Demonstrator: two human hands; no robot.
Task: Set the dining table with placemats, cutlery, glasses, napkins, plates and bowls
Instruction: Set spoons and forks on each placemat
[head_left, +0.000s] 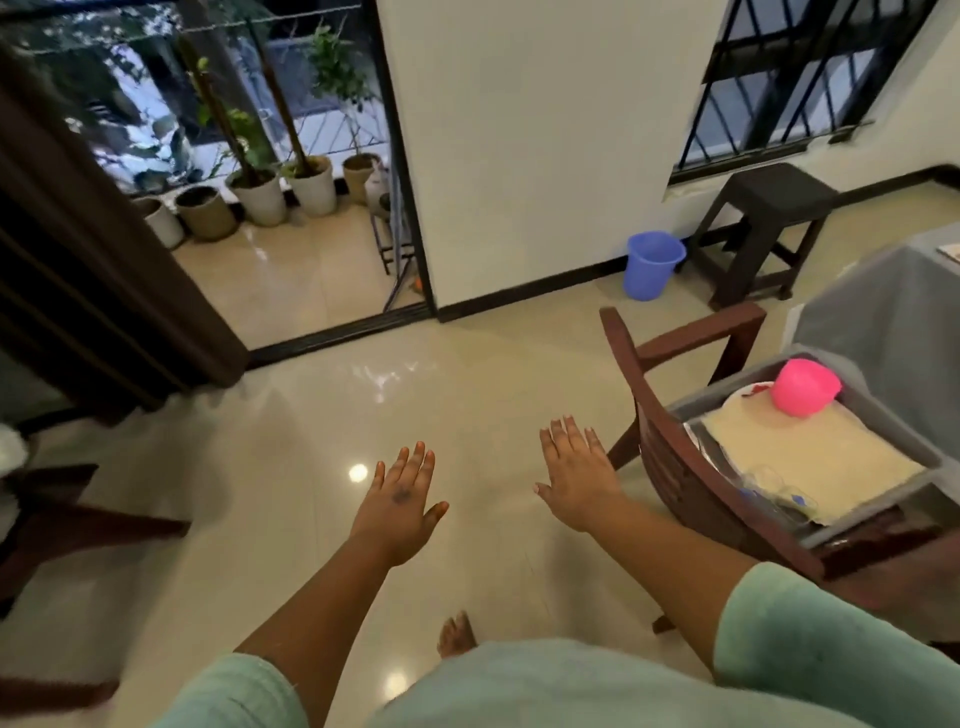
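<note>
My left hand (402, 499) and my right hand (576, 475) are stretched out over the tiled floor, palms down, fingers straight, holding nothing. To the right, a grey tray (898, 415) sits on the seat of a wooden chair (675, 467). In the tray lie a cream placemat (810, 462), a pink bowl (805, 387) turned upside down, a white plate (748, 397) under it, and clear glasses (774, 486) at the near end. My right hand hovers just left of the chair's backrest. The dining table (893, 312), under a grey cloth, stands at the right edge.
A blue bucket (652, 265) and a dark stool (769, 228) stand by the far wall. Potted plants (260, 195) line the balcony beyond an open sliding door. Another wooden chair (62, 514) is at the left. My bare foot (456, 635) is on the glossy floor.
</note>
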